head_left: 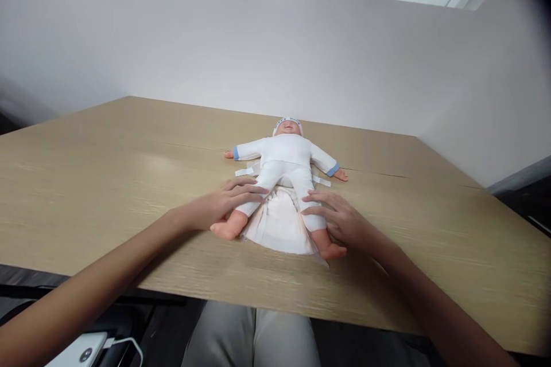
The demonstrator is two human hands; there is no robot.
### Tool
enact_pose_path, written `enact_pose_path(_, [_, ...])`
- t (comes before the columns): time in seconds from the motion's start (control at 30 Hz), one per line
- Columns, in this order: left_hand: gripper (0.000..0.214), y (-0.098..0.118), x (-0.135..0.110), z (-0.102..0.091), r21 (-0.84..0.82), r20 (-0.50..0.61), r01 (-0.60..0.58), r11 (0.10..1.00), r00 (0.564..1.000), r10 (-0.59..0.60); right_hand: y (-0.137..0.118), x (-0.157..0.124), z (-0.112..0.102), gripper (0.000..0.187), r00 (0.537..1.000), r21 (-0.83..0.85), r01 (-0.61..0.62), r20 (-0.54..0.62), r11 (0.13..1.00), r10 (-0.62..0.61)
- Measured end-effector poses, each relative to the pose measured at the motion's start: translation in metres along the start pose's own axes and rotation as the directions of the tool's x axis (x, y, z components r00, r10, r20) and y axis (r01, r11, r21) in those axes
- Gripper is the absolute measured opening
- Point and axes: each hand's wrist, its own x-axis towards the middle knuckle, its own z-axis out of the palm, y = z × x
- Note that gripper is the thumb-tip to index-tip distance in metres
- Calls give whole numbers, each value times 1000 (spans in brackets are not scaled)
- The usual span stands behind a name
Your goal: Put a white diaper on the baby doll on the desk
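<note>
White-clad doll (286,149), 1: face-up on table (129,166). Diaper (282,221), 1: spread beneath doll. Left hand (221,203): fingers parted, laid over 1 doll leg (271,175). Right hand (340,215): likewise, over doll's other leg (304,179).

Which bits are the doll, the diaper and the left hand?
Doll (286,152), head view: middle of its chest.
Diaper (280,222), head view: its near flap.
Left hand (222,202), head view: back of the hand.

Far part of the diaper (282,221) is mostly covered by the doll (286,149), lettering on the cap (288,121) is too tiny to be read, legs (303,179) are partly blocked by the left hand (221,205) and right hand (338,215). White gadget (77,352)'s chopped off by the bottom edge.
</note>
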Motion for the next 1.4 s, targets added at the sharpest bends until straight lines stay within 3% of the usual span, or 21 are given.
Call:
enact_pose_path(0.23, [72,13,3,-7,-2,67,78,997,995,-77,-4,8,-7,48,991,219,-133,10,967,134])
enact_pose_path(0.33, [64,14,5,-9,-38,62,99,994,993,-97,-15,13,-13,37,977,275,-213,36,938,211])
enact_pose_path(0.43, [50,23,9,-14,-89,67,149,985,988,-143,-36,18,-19,32,955,205,-297,92,933,283])
enact_pose_path(0.53, [39,41,15,-13,-63,52,217,974,976,-214,-57,18,-16,52,949,65,-309,88,949,302])
enact_pose_path(0.67, [81,59,17,7,67,11,280,958,960,-281,-74,11,-2,81,959,-89,-269,71,959,275])
enact_pose_path(0.73, [80,62,15,18,119,2,290,950,956,-292,-78,6,5,89,960,-126,-263,70,957,273])
enact_pose_path(0.8, [58,63,13,24,156,-12,297,942,954,-299,-80,2,10,84,962,-148,-255,58,956,266])
enact_pose_path(0.9, [31,63,13,24,170,-47,309,936,951,-305,-81,-1,15,54,967,-172,-249,16,953,255])
enact_pose_path(1.0, [22,59,17,16,78,-87,307,948,950,-300,-76,2,14,45,959,-135,-284,-48,949,280])
enact_pose_path(1.1, [20,47,27,9,-137,-167,316,939,927,-336,-65,14,4,34,935,-23,-351,-68,936,348])
enact_pose_path(1.17, [26,34,38,3,-276,-222,334,901,890,-398,-53,27,-4,25,902,94,-417,-76,904,425])
enact_pose_path(1.3, [35,1,74,-8,-432,-293,348,832,818,-495,-11,61,-12,27,827,329,-455,-190,828,530])
enact_pose_path(1.4, [38,-28,106,-12,-643,-275,347,683,727,-629,30,88,-7,28,761,433,-481,-225,762,608])
